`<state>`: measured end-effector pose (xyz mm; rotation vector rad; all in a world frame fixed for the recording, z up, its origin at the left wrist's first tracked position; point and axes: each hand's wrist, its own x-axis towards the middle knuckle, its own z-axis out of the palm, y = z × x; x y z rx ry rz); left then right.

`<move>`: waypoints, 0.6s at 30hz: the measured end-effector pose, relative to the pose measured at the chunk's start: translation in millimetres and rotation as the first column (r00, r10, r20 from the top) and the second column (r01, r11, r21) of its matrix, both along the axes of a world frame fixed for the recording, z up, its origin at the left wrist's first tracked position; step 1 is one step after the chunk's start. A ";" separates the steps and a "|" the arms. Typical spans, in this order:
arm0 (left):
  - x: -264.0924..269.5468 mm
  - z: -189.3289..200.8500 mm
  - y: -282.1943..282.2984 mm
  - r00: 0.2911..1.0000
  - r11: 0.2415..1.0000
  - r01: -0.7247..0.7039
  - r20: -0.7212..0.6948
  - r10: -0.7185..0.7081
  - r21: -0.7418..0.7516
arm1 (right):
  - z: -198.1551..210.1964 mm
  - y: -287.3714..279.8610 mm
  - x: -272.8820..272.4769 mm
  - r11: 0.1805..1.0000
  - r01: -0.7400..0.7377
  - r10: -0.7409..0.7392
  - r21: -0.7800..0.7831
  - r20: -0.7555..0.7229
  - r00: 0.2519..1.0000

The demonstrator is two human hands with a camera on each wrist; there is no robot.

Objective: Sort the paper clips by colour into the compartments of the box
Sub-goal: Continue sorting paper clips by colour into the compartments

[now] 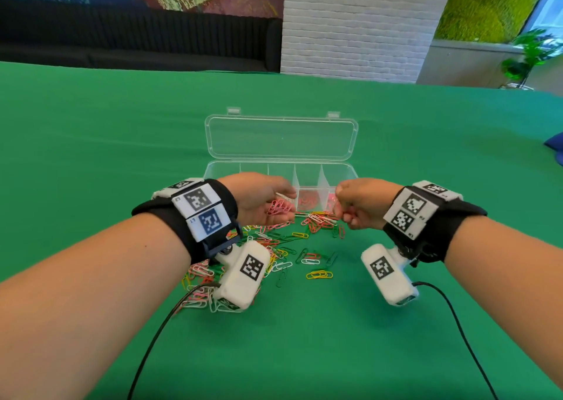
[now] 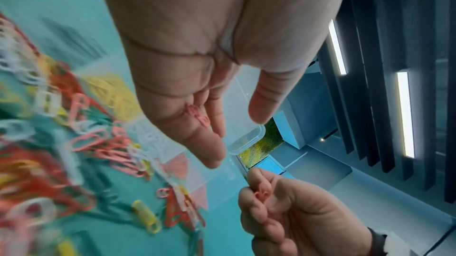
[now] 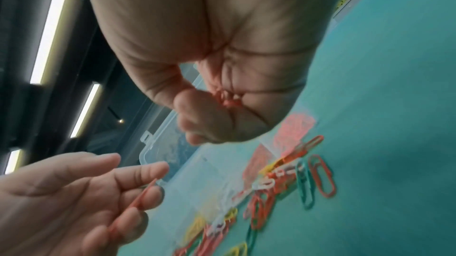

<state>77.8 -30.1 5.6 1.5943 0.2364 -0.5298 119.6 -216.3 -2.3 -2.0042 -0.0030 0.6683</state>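
Both hands are up just above the worktop (image 1: pixel 91 131), right in front of the clear plastic box (image 1: pixel 281 175), which sits around the middle of the green surface with its lid (image 1: pixel 281 137) flipped open toward the far edge.

The left hand (image 1: pixel 259 200) is palm up, fingers (image 2: pixel 197 143) loosely spread and relaxed, cradling a little bunch of pink clips (image 1: pixel 280 207) on the palm and fingers. One of them lies along the fingers in the right wrist view, thin and edge-on.

The right hand (image 1: pixel 361 203) is balled up, fingers (image 3: pixel 209 119) curled tight, thumb and forefinger pinching a small pink clip (image 2: pixel 264 192). You can see it poking out of the fist from both wrist cameras.

The box has a row of compartments across it. Two on the right side have pink or reddish clips in the bottom (image 1: pixel 307 201); the wrist views also show yellow ones further left, but it's blurry and I can't tell exactly which slot.

The loose pile of mixed clips (image 1: pixel 274 247) (pink, red, yellow, green, white) is spread on the worktop between the box and the near edge, mostly under and around the left wrist, with a few yellow ones (image 1: pixel 319 274) a bit apart toward the near side.
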 end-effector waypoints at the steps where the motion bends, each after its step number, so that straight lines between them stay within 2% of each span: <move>1: 4.7 3.2 -3.9 1.000 1.000 0.003 0.003 -0.003 -0.007 | 2.6 -3.7 4.1 0.998 0.037 -0.039 0.053 0.020 0.999; 5: 29.2 13.7 -22.0 0.999 1.000 -0.004 0.040 0.005 -0.021 | 17.9 -13.1 21.5 0.963 0.163 -0.181 0.213 0.066 0.981; 9: 52.9 22.6 -45.6 0.998 0.999 -0.009 0.062 0.011 -0.035 | 28.6 -18.1 42.0 0.917 0.248 -0.264 0.313 0.007 0.965; 12: 68.5 26.7 -60.8 0.997 1.000 -0.012 0.070 0.014 -0.025 | 30.4 -20.0 57.9 0.895 0.297 -0.312 0.333 -0.009 0.950; 18: 89.9 25.9 -78.8 0.997 1.000 -0.015 0.071 0.015 0.011 | 26.8 -19.1 78.2 0.877 0.315 -0.306 0.363 -0.083 0.948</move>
